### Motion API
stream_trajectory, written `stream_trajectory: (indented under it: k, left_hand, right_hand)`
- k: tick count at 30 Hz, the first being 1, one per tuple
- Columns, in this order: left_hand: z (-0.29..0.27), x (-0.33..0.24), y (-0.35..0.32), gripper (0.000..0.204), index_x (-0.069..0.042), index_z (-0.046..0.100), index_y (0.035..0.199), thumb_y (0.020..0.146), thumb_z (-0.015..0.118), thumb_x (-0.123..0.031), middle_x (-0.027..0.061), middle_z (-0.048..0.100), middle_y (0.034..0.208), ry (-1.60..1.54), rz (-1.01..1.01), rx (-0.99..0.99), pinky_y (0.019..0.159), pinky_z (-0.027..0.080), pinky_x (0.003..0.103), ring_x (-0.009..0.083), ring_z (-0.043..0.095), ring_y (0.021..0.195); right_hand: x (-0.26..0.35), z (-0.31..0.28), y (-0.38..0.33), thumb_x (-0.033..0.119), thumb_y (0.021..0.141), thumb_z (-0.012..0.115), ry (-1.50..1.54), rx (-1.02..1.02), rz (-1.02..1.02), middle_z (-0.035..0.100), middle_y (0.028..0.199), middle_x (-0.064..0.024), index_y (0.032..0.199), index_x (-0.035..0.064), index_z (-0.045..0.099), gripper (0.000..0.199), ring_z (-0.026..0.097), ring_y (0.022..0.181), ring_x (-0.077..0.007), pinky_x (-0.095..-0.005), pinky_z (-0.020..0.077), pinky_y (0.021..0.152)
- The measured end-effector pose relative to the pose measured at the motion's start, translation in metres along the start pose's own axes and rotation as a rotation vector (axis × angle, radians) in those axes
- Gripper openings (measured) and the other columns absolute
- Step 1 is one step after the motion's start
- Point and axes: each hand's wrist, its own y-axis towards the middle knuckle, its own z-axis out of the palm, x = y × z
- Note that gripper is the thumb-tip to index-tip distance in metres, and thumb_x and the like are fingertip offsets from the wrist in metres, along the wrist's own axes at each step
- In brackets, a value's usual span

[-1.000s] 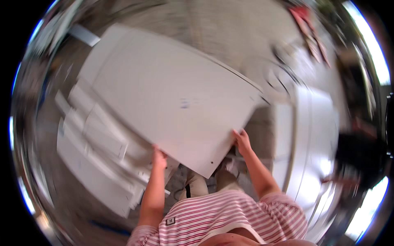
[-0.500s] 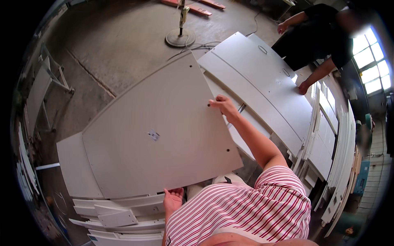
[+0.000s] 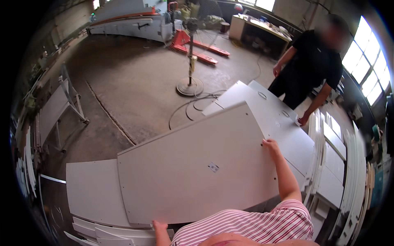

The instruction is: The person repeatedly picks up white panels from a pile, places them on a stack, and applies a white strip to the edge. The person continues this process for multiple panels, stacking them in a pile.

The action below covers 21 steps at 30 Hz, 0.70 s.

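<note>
White panel (image 3: 193, 172), large, flat and rectangular, lies level in front of the person, carried between both hands above a stack of similar white boards (image 3: 92, 197) that shows past its left and near edges. On the panel's far right edge the right hand (image 3: 271, 146) rests with fingers curled over the rim, gripping it beside a small dark hole; the forearm runs back from there to a red-and-white striped sleeve (image 3: 262, 223). At the panel's near edge the left hand (image 3: 159, 225) shows only its knuckles and fingertips wrapped up around the board from below, closed on it; how much of the palm touches cannot be told. A small grey sticker (image 3: 213, 167) sits near the panel's middle. Beyond the panel's far right corner lie more white panels (image 3: 266, 110) with round cut-outs, and a second person in dark clothes (image 3: 312, 65) leans over them with one hand set on their surface. Past the panel's far edge, on the concrete floor (image 3: 135, 82), stands a pedestal fan (image 3: 190, 61) with a round base, and red beams (image 3: 201, 45) lie farther off.
</note>
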Motion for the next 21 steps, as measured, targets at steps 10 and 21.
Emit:
stream_trajectory:
  k: [10, 21]
  left_hand:
    - [0.054, 0.001, -0.009, 0.050, -0.009, 0.045, 0.132, 0.096, 0.030, -0.042, 0.0066, 0.047, 0.135, -0.337, -0.246, -0.111, 0.105, 0.032, 0.048, 0.0302, 0.042, 0.124]
    - [0.061, -0.051, 0.021, 0.051, -0.008, 0.042, 0.134, 0.097, 0.029, -0.041, 0.0066, 0.043, 0.139, -0.245, -0.221, -0.071, 0.108, 0.029, 0.047, 0.0303, 0.039, 0.127]
  right_hand:
    - [-0.033, -0.024, 0.019, 0.053, 0.085, 0.055, -0.305, -0.306, 0.011, 0.065, 0.066, -0.0106, 0.077, -0.0012, 0.066, 0.056, 0.060, 0.065, -0.0232, -0.0384, 0.0467, 0.064]
    - [-0.103, -0.021, 0.001, 0.053, 0.095, 0.028, -0.689, -0.369, 0.148, 0.064, 0.106, -0.0134, 0.098, 0.0115, 0.066, 0.057, 0.060, 0.097, -0.0345, -0.0462, 0.0478, 0.084]
